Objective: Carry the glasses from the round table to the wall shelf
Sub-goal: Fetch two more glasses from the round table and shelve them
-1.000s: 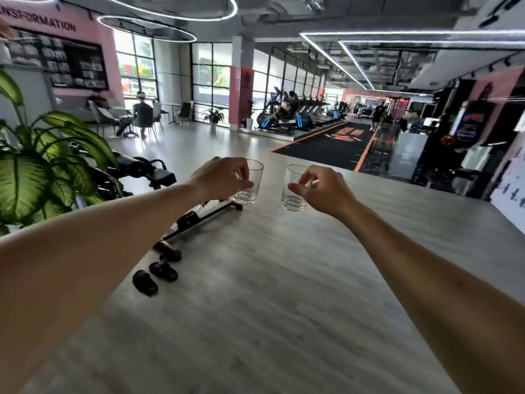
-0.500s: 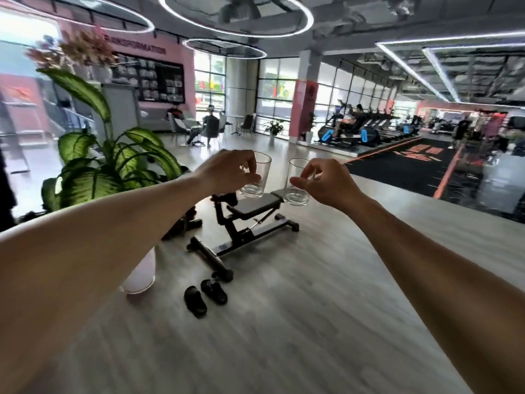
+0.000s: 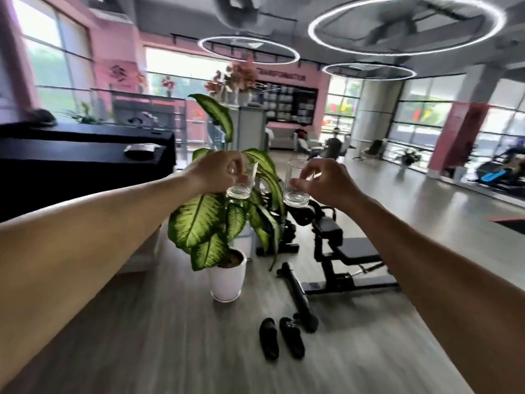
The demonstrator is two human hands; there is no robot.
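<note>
A grey wood-look floor (image 3: 142, 336) is spread below. A black counter (image 3: 85, 155) is seen at the left, a black weight bench (image 3: 341, 251) at the right. Between them a leafy plant (image 3: 199, 220) is stood in a white pot (image 3: 227, 280), a pair of black slippers (image 3: 281, 341) laid near the bench foot. Both arms are stretched forward — the left glass (image 3: 241, 180) is gripped by the left hand (image 3: 216, 172), the right glass (image 3: 295, 183) pinched by the right hand (image 3: 324, 180) — upright, held in the air above the plant, close but apart.

Left fingers (image 3: 227, 172) hide much of the left glass (image 3: 243, 180), seemingly empty.
</note>
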